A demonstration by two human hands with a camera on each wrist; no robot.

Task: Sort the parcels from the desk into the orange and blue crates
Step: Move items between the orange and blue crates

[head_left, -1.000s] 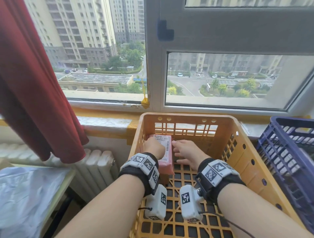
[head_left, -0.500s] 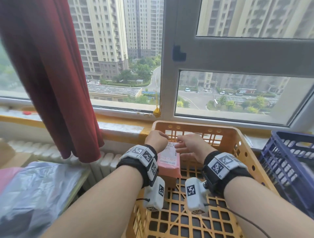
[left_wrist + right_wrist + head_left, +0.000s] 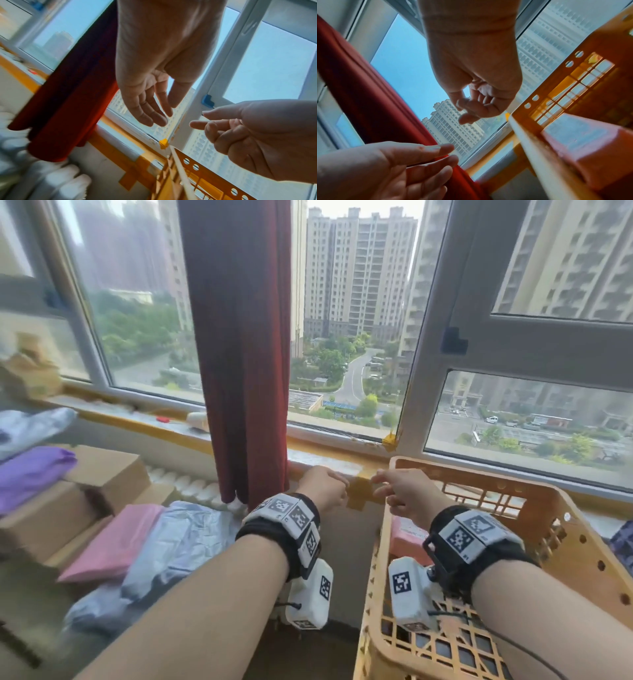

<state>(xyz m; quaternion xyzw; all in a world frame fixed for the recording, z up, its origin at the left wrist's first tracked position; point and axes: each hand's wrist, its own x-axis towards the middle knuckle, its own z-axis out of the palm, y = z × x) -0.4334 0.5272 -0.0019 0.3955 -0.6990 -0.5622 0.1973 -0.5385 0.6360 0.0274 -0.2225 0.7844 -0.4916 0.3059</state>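
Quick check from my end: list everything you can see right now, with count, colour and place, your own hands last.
orange crate: one, orange, right, under the window
pink parcel: one, pink with white label, inside the orange crate
blue crate: one, blue, far right edge, mostly cut off
flat pink parcel: one, pink, on the desk at left
grey parcel: one, grey, on the desk beside the flat pink parcel
purple parcel: one, purple, on the boxes
boxes: at least two, brown cardboard, far left
curtain: one, dark red, centre
radiator: one, white, below the sill
left hand: empty, left of the crate
right hand: empty, fingers loosely curled, above the crate's near corner
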